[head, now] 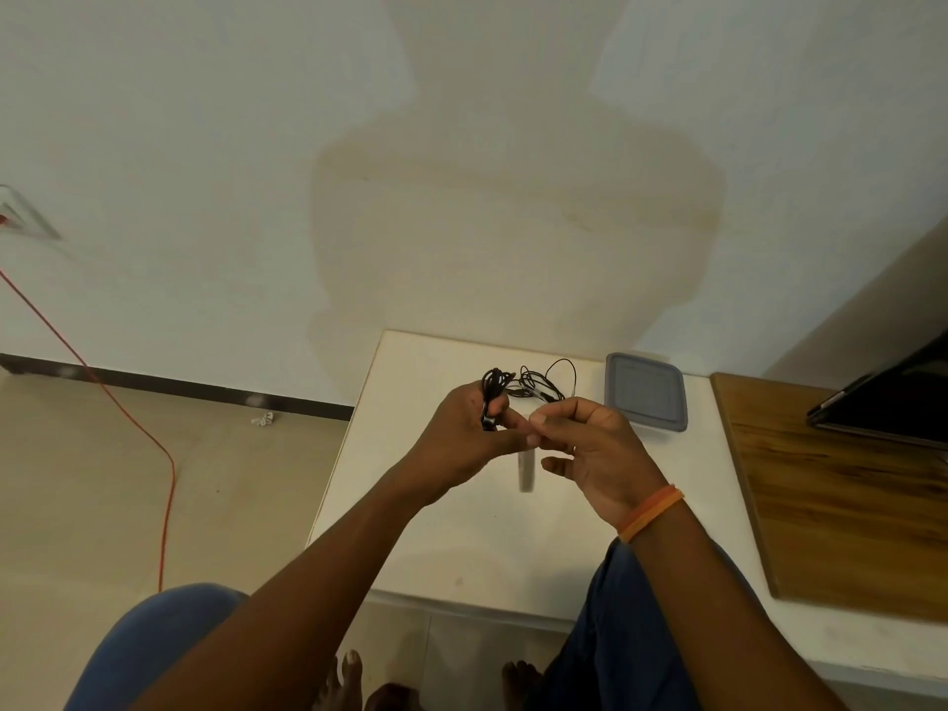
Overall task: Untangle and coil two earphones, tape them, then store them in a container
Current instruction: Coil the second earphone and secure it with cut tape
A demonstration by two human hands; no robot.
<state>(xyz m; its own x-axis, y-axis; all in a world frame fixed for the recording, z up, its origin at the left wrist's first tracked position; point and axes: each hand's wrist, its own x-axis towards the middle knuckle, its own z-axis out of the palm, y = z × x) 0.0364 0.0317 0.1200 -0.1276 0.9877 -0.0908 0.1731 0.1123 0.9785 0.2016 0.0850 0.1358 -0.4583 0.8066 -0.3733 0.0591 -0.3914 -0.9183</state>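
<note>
My left hand (464, 433) grips a coiled bundle of black earphone cable (493, 390) above the white table (461, 546). My right hand (590, 449) is close beside it, thumb and forefinger pinched together at the left fingertips; what they pinch is too small to tell. A second black earphone (546, 384) lies loose and tangled on the table just behind both hands. A pale roll of tape (527, 472) stands on edge on the table under the hands, partly hidden. A grey lidded container (645, 391) sits at the table's far right.
A wooden board (841, 495) lies on the surface to the right, with a dark laptop (892, 402) at its far end. An orange cable (128, 418) runs across the floor on the left. My knees and bare feet show below the table's near edge.
</note>
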